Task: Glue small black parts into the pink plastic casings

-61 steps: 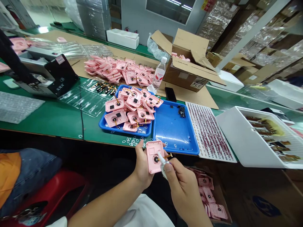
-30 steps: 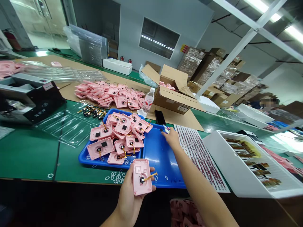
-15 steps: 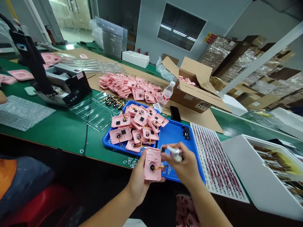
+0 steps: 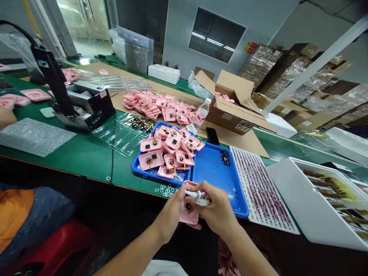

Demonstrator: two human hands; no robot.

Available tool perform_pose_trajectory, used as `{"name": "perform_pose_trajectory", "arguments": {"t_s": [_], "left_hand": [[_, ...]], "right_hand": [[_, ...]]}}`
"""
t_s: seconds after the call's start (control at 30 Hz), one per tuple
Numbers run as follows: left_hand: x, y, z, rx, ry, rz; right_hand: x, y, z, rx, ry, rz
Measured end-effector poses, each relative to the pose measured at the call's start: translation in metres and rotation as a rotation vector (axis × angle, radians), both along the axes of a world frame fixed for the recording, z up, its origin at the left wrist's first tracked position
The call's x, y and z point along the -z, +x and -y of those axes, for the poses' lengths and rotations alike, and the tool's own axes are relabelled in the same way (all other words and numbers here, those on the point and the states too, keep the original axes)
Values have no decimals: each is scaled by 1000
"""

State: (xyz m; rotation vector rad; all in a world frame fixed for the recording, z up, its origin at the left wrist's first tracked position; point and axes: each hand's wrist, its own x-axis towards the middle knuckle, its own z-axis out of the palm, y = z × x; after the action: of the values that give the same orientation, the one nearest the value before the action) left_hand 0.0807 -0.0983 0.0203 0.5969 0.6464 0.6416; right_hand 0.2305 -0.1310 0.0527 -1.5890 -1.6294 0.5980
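Note:
My left hand [image 4: 169, 212] is closed around a pink plastic housing [image 4: 189, 217], held up in front of the table edge with its hollow inside facing me. A round black part [image 4: 188, 207] sits in the housing. In my right hand [image 4: 220, 209] is a small white glue tube [image 4: 197, 196], its pointed nozzle turned left over the upper part of the housing. My right fingers cover some of the housing, so I cannot tell whether the nozzle touches it. Just behind, a blue tray [image 4: 136, 168] carries a heap of similar pink housings [image 4: 151, 160].
A second blue tray [image 4: 214, 172] holds small black parts [image 4: 225, 157]. To its right are a sheet with rows of dark red strips [image 4: 261, 188] and a white foam box [image 4: 304, 214]. A bottle [image 4: 201, 114], a phone [image 4: 212, 136] and a cardboard box [image 4: 230, 115] stand behind.
My right hand has moved left and brought the tube over the housing, with the nozzle now pointing at its upper part. A small dark square seen near the right fingertips no longer shows there.

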Motion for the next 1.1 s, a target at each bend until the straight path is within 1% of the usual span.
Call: {"name": "perform_pose_trajectory", "arguments": {"t_s": [0.1,0.17,0.23,0.27,0.3,0.33,0.4,0.47,0.53,0.6,0.7,0.77,0.83,0.97,1.03,1.1], "left_hand": [[6,-6,-7,11,204,-96],[8,-12,-15,-2,302,-120],[9,-21,-26,-32,382,-197],[9,-26,-32,-45,461,-292],[8,-32,-39,-58,565,-414],[6,-38,-46,-72,673,-544],[3,-49,-63,-102,840,-755],[-2,-55,-82,-143,921,-871],[-6,-53,-102,-188,994,-961],[-7,-45,-121,-237,1101,-1076],[-1,-30,-142,-316,1248,-1263],[5,-23,-150,-357,1324,-1349],[12,-22,-153,-397,1393,-1395],[18,-29,-154,-500,1513,-1395],[19,-34,-154,-545,1568,-1361],[20,-37,-156,-576,1613,-1317]], "right_hand": [[1,-5,-3,14,-93,-64],[-1,-7,-1,38,-43,-128],[-2,-8,4,143,47,-197],[-1,-7,8,213,61,-238],[0,-6,12,277,40,-296],[1,-4,17,325,-2,-371],[8,0,24,365,-86,-573],[17,3,30,373,-128,-816],[27,4,33,372,-161,-1033],[34,3,36,341,-202,-1160],[42,-3,41,272,-233,-1195],[45,-8,43,239,-237,-1178],[47,-11,43,225,-239,-1162],[47,-18,41,242,-175,-1156],[44,-20,40,265,-140,-1183],[43,-22,39,287,-138,-1214]]}}
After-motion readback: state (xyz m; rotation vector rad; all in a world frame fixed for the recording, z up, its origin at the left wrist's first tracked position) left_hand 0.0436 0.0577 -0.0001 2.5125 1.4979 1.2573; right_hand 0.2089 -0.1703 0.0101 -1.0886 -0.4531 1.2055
